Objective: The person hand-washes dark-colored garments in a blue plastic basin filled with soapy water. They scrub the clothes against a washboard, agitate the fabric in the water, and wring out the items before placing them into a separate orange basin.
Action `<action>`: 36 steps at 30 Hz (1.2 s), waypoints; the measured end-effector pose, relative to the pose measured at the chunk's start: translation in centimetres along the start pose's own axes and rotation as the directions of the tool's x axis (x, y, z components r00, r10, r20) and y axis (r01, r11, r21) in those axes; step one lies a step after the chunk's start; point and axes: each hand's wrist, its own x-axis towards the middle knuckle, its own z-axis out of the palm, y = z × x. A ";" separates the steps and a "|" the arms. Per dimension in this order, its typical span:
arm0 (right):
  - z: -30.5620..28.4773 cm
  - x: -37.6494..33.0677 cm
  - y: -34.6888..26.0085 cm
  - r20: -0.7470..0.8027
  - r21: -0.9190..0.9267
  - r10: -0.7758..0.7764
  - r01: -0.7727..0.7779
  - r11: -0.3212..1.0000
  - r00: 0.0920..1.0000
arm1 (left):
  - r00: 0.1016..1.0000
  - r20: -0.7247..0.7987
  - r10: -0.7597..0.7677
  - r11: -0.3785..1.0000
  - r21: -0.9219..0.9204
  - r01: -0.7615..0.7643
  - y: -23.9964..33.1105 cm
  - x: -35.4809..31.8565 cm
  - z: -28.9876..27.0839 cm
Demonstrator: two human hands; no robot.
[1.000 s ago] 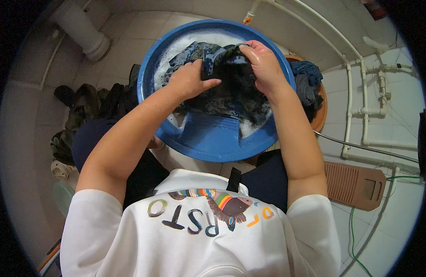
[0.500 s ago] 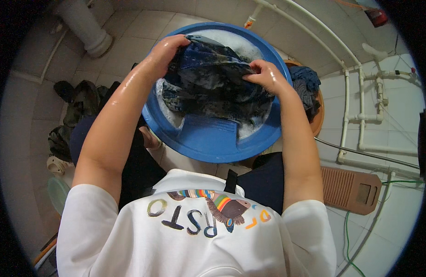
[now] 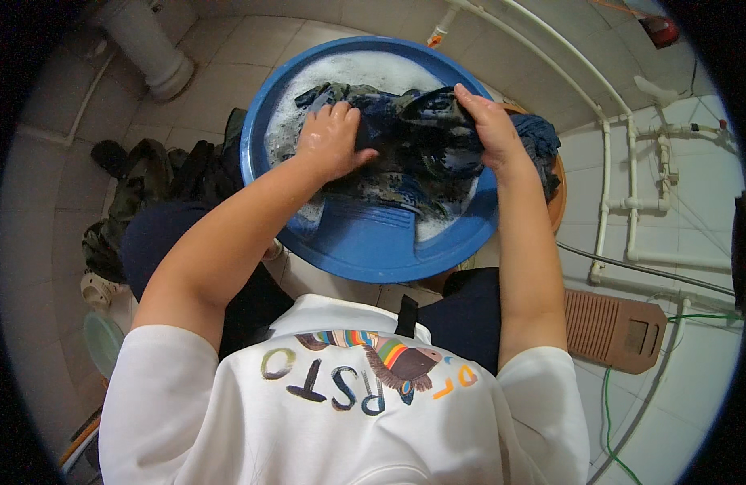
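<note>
A large blue basin (image 3: 389, 271) with a ridged washboard slope (image 3: 365, 226) at its near side holds white suds (image 3: 373, 66). Dark, wet camouflage clothing (image 3: 421, 153) lies bunched across its middle. My left hand (image 3: 332, 141) rests on the left part of the cloth, wet with bits of foam, thumb out to the side and fingers apart. At the right, my right hand (image 3: 494, 129) grips a raised edge of the clothing; its fingertips are partly hidden behind the fabric.
Behind the basin's right side stands an orange-brown tub (image 3: 557, 194) with dark clothes (image 3: 537, 141). Dark garments (image 3: 142, 182) lie on the floor at left, above a pale green bowl (image 3: 104, 339). A brown washboard (image 3: 611, 327) and white pipes (image 3: 607, 194) are at right.
My left hand has let go of the clothing's far left edge and come down nearer, onto the cloth. My right hand has risen slightly, lifting its edge. The cloth has spread lower in the basin.
</note>
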 end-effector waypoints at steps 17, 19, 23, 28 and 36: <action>-1.5 -3.9 -6.2 0.320 0.651 -0.248 -0.022 0.759 0.915 | 0.873 0.477 -0.104 -0.378 -0.831 0.409 -3.7 4.7 -4.6; -4.1 -0.4 -3.2 0.283 0.703 -0.200 -0.061 0.709 0.938 | 0.790 0.605 -0.101 -0.599 -0.671 0.437 -2.8 4.6 -5.0; -1.6 2.1 2.1 -0.096 -0.032 -0.346 0.344 0.938 0.933 | 0.684 0.666 -0.296 -0.726 -0.623 0.292 -2.9 4.3 -3.5; -1.5 5.5 8.3 0.052 -0.615 -0.459 0.390 0.685 0.887 | 0.955 0.130 -0.267 0.736 -0.612 0.289 -2.0 4.8 1.2; 2.9 7.4 9.4 -0.086 -0.994 -0.049 -0.083 0.074 0.995 | 0.925 0.353 -0.142 0.990 0.039 0.137 0.8 5.0 7.1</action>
